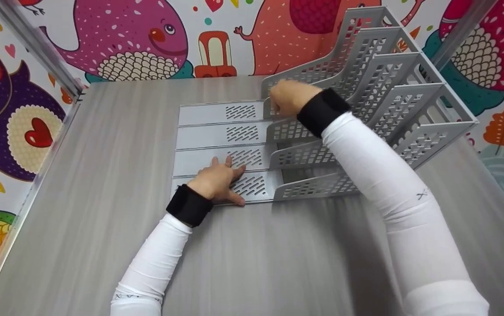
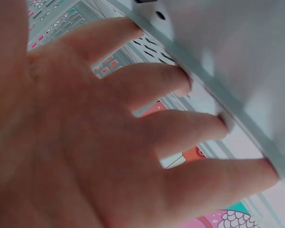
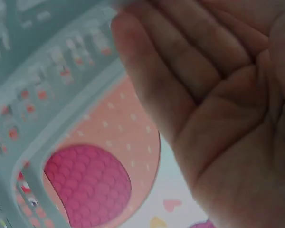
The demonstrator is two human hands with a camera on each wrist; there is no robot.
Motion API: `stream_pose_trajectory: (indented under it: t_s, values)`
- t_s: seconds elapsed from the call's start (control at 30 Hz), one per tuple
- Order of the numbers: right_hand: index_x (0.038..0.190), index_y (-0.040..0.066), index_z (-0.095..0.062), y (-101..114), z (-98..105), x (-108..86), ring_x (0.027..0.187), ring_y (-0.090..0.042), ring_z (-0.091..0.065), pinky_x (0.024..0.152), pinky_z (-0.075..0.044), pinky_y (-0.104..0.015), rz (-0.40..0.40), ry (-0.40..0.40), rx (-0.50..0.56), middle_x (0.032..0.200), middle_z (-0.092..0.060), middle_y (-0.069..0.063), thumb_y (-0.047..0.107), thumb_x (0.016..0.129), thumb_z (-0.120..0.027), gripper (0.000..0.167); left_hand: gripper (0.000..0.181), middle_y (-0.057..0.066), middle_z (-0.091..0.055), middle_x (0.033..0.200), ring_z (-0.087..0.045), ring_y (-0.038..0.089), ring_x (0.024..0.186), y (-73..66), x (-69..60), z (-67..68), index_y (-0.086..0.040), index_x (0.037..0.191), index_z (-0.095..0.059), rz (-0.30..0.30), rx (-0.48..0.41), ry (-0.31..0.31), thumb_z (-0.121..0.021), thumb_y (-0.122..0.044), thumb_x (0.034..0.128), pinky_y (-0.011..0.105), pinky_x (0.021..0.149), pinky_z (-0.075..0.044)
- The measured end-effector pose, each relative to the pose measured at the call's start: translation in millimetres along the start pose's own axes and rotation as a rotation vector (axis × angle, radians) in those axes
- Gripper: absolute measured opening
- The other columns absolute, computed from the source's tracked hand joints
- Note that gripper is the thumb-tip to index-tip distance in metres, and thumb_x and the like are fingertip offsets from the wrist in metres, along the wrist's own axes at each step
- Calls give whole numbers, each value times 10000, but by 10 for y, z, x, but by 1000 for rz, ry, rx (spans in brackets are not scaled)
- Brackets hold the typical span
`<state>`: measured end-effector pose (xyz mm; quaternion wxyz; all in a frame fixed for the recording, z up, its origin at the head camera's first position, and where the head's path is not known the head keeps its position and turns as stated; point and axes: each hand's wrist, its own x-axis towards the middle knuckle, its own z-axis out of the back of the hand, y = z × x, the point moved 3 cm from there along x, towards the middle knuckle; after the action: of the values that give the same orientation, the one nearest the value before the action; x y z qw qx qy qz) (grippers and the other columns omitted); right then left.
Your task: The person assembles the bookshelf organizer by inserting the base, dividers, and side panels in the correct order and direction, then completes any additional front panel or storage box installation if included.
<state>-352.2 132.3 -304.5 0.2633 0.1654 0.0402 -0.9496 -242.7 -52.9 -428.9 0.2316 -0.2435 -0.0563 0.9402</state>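
Note:
A grey plastic file rack, with several perforated upright dividers, stands on the table. Its flat slotted base panels extend leftward from the dividers. My left hand lies spread over the near base panels. In the left wrist view, the fingertips of that hand touch a panel edge. At the low front end of the far dividers, my right hand has its fingers bent down and grips a divider. The right wrist view shows the fingers close together against the divider; their tips are partly hidden.
The wood-grain table extends around the rack. Behind it stands a wall with cartoon animal prints. A metal frame post rises at the back left, another at the back right, close to the rack.

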Motion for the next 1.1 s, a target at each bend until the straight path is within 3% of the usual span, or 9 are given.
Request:
stream_pose_trajectory:
  t_s: [0.1,0.2,0.3,0.43,0.53,0.77,1.1]
  values:
    - [1079,-31,-748,-81,193,3,859,-305,-636,872,-590,-449,-31,-81,31,1031,-727,-216,-93,883,-520,307,982,245,-153,1651,-161,574,1479,3,6,-15,-268,1581,-307,10,-6,4,-791,-561,779,739,1072,-359]
    - [1084,-54,-738,-206,286,64,930,-396,-670,929,-575,-495,-42,-176,22,1040,-723,-266,-79,906,-516,285,982,246,-160,1652,-168,572,1479,-2,11,-9,-261,1583,-310,13,-2,5,-789,-562,780,740,1079,-351]
    - [1076,-84,-714,-355,207,162,1008,-465,-662,969,-542,-544,-61,-222,-14,1063,-700,-307,-58,907,-535,248,990,243,-148,1655,-159,571,1480,-13,15,-9,-262,1588,-294,13,2,19,-780,-573,783,741,1086,-341]
    - [1047,-111,-691,-521,9,268,1051,-506,-645,950,-533,-592,-132,-219,-32,1088,-675,-335,-38,900,-544,220,1007,236,-118,1658,-131,571,1484,-17,10,-7,-279,1594,-266,16,2,33,-772,-586,779,744,1099,-316]
    - [1012,-113,-703,-567,-93,326,1028,-507,-663,895,-555,-610,-154,-263,-58,1075,-688,-330,-40,902,-521,225,1011,237,-119,1657,-138,573,1481,-9,5,-11,-284,1595,-264,17,9,30,-769,-592,775,748,1091,-321]
    - [933,-134,-706,-561,-148,369,947,-523,-681,815,-575,-629,-110,-368,-122,1005,-702,-331,-73,890,-479,239,1006,241,-134,1655,-151,582,1476,-1,-2,-15,-273,1594,-271,11,15,20,-768,-589,777,756,1075,-334]
    - [909,-120,-707,-578,-149,345,950,-517,-670,836,-570,-625,-89,-350,-136,988,-697,-321,-79,889,-470,241,1004,242,-124,1657,-141,579,1480,1,3,-27,-275,1594,-270,15,5,26,-769,-584,779,755,1082,-326]
